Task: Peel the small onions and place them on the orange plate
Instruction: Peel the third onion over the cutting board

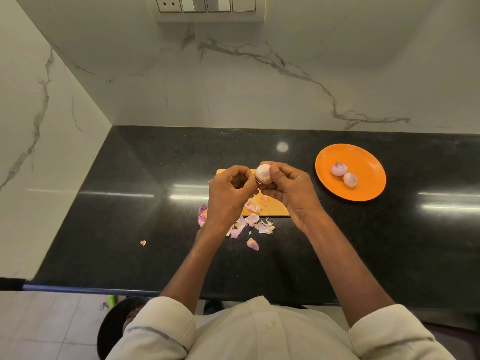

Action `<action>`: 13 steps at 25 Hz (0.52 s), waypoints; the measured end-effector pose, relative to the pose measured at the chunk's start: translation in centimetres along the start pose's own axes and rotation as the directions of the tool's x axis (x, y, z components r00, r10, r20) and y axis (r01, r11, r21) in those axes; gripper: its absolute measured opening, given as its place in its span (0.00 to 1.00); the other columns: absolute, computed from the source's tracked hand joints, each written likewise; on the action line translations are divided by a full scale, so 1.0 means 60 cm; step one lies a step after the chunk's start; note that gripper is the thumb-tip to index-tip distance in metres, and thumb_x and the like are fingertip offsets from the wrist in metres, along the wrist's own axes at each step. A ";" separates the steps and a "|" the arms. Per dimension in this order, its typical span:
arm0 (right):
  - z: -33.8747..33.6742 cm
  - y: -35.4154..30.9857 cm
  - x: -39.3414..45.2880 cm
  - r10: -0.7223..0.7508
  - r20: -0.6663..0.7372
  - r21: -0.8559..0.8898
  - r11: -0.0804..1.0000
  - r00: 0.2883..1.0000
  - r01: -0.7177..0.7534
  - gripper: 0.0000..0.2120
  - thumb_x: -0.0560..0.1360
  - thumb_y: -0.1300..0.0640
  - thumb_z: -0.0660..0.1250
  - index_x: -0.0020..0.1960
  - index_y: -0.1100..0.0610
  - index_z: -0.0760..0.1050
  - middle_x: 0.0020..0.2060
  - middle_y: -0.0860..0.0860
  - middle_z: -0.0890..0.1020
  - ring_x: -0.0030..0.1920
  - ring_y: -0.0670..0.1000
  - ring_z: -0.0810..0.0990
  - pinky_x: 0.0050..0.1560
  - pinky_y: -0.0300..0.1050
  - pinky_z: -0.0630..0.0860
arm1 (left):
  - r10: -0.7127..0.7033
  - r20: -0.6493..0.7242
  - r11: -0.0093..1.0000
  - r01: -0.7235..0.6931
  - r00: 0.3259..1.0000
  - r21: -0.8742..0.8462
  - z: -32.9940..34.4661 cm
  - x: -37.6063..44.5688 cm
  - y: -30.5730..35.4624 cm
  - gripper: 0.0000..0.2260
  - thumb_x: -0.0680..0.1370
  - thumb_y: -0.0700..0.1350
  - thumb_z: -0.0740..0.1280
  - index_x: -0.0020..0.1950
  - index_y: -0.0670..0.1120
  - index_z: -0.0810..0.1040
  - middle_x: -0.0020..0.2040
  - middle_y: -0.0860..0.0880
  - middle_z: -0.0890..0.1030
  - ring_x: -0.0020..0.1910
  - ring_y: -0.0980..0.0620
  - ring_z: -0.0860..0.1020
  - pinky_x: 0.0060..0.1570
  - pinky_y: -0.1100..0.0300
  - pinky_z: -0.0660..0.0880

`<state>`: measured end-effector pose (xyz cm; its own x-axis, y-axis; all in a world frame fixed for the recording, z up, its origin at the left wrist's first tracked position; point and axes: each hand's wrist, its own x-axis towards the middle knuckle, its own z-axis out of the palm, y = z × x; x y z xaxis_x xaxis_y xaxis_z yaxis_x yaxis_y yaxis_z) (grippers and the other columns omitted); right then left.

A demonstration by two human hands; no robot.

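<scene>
the small onion is pinched in the right hand above the cutting board, left hand fingertips curled against it, with the orange plate nearer the right hand.

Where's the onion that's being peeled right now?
In the head view, the onion is held between both hands, left hand and right hand, above the cutting board, left of the orange plate.

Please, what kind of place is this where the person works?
Most likely a home kitchen. A black stone counter meets marble-look wall panels, with wall sockets above, and peeled onions lie on an orange plate beside a wooden cutting board.
</scene>
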<state>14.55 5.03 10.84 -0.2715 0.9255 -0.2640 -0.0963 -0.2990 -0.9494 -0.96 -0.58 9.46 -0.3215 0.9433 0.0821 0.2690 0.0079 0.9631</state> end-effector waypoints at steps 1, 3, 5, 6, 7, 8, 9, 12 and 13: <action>0.000 -0.001 -0.001 0.019 -0.008 0.031 0.999 1.000 -0.019 0.11 0.84 0.54 0.66 0.61 0.55 0.83 0.52 0.53 0.88 0.53 0.56 0.88 0.53 0.50 0.86 | -0.015 0.008 1.000 0.016 1.000 -0.024 -0.003 0.001 0.000 0.07 0.82 0.43 0.74 0.55 0.40 0.82 0.46 0.45 0.87 0.43 0.48 0.88 0.48 0.50 0.87; 0.001 -0.002 -0.001 0.054 -0.028 0.080 0.995 0.998 -0.052 0.12 0.84 0.53 0.66 0.62 0.56 0.82 0.54 0.56 0.88 0.53 0.55 0.87 0.51 0.47 0.85 | -0.024 0.033 0.998 0.026 0.999 -0.060 -0.005 0.002 0.003 0.07 0.83 0.41 0.72 0.60 0.40 0.81 0.49 0.45 0.88 0.45 0.49 0.88 0.48 0.52 0.87; 0.002 -0.002 -0.002 0.068 -0.046 0.089 0.994 0.997 -0.064 0.13 0.84 0.52 0.66 0.64 0.57 0.82 0.56 0.57 0.87 0.54 0.54 0.87 0.49 0.45 0.84 | -0.019 0.039 0.998 0.022 0.999 -0.065 -0.002 0.000 0.005 0.09 0.84 0.40 0.70 0.64 0.41 0.81 0.52 0.45 0.88 0.47 0.50 0.89 0.48 0.54 0.87; 0.003 -0.003 -0.003 0.065 -0.046 0.090 0.994 0.997 -0.061 0.13 0.84 0.52 0.66 0.64 0.57 0.82 0.56 0.57 0.87 0.54 0.54 0.87 0.49 0.45 0.83 | -0.023 0.030 0.997 0.025 0.999 -0.071 0.000 0.000 0.006 0.10 0.84 0.41 0.71 0.65 0.41 0.81 0.52 0.45 0.88 0.47 0.50 0.89 0.48 0.55 0.87; 0.003 -0.003 -0.004 0.058 -0.041 0.086 0.995 0.997 -0.055 0.12 0.84 0.53 0.66 0.63 0.57 0.82 0.57 0.56 0.87 0.54 0.54 0.87 0.49 0.44 0.83 | -0.044 0.021 0.995 0.045 0.999 -0.089 0.002 -0.001 0.007 0.11 0.84 0.43 0.71 0.65 0.41 0.81 0.52 0.45 0.88 0.47 0.50 0.89 0.48 0.55 0.87; 0.003 -0.004 -0.004 0.050 -0.036 0.077 0.996 0.998 -0.047 0.11 0.84 0.54 0.66 0.62 0.56 0.82 0.56 0.55 0.87 0.54 0.54 0.87 0.49 0.44 0.83 | -0.089 0.022 0.988 0.091 0.996 -0.129 0.002 0.000 0.008 0.12 0.84 0.44 0.72 0.66 0.42 0.81 0.52 0.45 0.88 0.47 0.49 0.89 0.49 0.54 0.87; 0.002 -0.006 -0.005 0.037 -0.034 0.056 0.998 0.999 -0.035 0.10 0.84 0.55 0.66 0.62 0.55 0.83 0.56 0.54 0.87 0.54 0.53 0.87 0.49 0.43 0.83 | -0.153 0.041 0.971 0.158 0.987 -0.182 0.001 0.002 0.007 0.13 0.83 0.45 0.72 0.67 0.42 0.81 0.52 0.44 0.89 0.47 0.47 0.89 0.51 0.52 0.87; 0.003 -0.002 -0.003 -0.015 -0.030 -0.049 0.999 0.999 0.013 0.11 0.84 0.62 0.66 0.62 0.54 0.84 0.54 0.50 0.87 0.55 0.52 0.87 0.52 0.43 0.84 | -0.305 0.139 0.898 0.333 0.942 -0.287 0.002 0.007 0.003 0.13 0.82 0.45 0.74 0.65 0.42 0.83 0.53 0.42 0.88 0.49 0.44 0.89 0.58 0.47 0.86; 0.004 0.001 -0.003 -0.028 -0.023 -0.078 0.997 0.999 0.026 0.13 0.84 0.63 0.66 0.63 0.53 0.84 0.56 0.50 0.87 0.56 0.51 0.86 0.53 0.44 0.84 | -0.325 0.148 0.882 0.356 0.934 -0.308 0.005 0.008 0.002 0.12 0.82 0.44 0.75 0.63 0.41 0.84 0.52 0.41 0.88 0.49 0.43 0.89 0.59 0.45 0.85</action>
<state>14.39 4.81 10.89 -0.2467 0.9386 -0.2411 -0.0287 -0.2558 -0.9663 -0.79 -0.04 9.56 -0.2531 0.9278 -0.2742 -0.1567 0.2403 0.9580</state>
